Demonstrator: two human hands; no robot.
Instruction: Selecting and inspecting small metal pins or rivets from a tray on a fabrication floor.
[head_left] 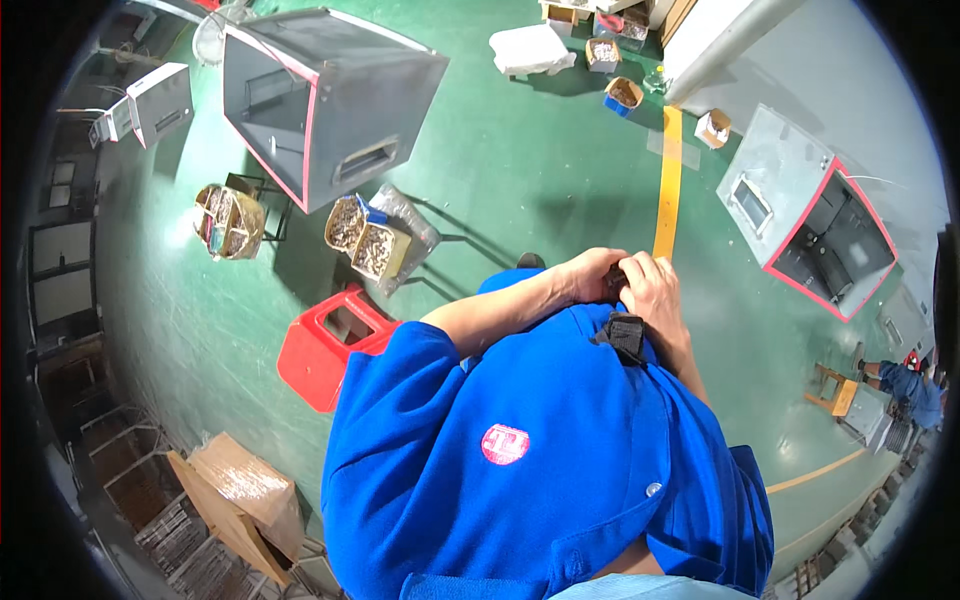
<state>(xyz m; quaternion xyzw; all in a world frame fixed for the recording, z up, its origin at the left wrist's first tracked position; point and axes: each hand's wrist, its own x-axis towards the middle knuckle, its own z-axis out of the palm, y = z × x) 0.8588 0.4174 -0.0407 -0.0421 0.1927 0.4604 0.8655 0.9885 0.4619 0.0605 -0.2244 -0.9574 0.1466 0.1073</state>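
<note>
My left hand [590, 272] and my right hand [652, 292] meet in front of my waist, fingers bent and close together. Between them shows a small dark thing [616, 284], mostly covered by the fingers, so I cannot make out its kind. Just below the hands, a black strap [625, 336] lies against my blue shirt [540, 400]. Both sets of fingers look closed around the dark thing.
A red plastic stool [310, 352] stands to my left. Beyond it are boxes of small parts [378, 250] on a stand and a large grey metal cabinet [385, 100] edged in pink. Another grey cabinet [775, 160] stands right. Far right, a person [908, 390] is near a wooden stool [832, 392].
</note>
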